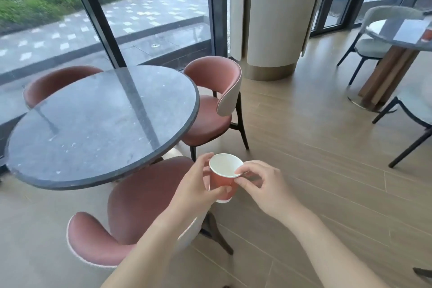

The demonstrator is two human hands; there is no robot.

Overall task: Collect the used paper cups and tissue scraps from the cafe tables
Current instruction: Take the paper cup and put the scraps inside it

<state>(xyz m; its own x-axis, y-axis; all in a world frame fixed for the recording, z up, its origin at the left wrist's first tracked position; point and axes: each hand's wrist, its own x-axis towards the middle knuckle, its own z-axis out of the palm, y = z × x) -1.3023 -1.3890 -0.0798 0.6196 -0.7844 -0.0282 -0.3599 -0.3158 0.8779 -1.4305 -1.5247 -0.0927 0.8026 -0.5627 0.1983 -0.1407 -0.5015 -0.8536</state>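
An orange paper cup (224, 184) with a white inside is held in the air in front of me, tilted so that its mouth faces the camera. My left hand (198, 184) grips its side, thumb across the orange wall. My right hand (261, 184) pinches the cup's rim between thumb and forefinger. The inside of the cup looks bare. At the far right edge, something orange (427, 35) stands on the second table (402, 33); it may be another cup.
A round dark stone table (100, 124) lies to my left, ringed by pink chairs (215, 98) (131, 213) (56, 82). Grey chairs (374, 37) stand by the second table. A wide column (273, 18) and glass walls close off the back. Wooden floor stretches to the right.
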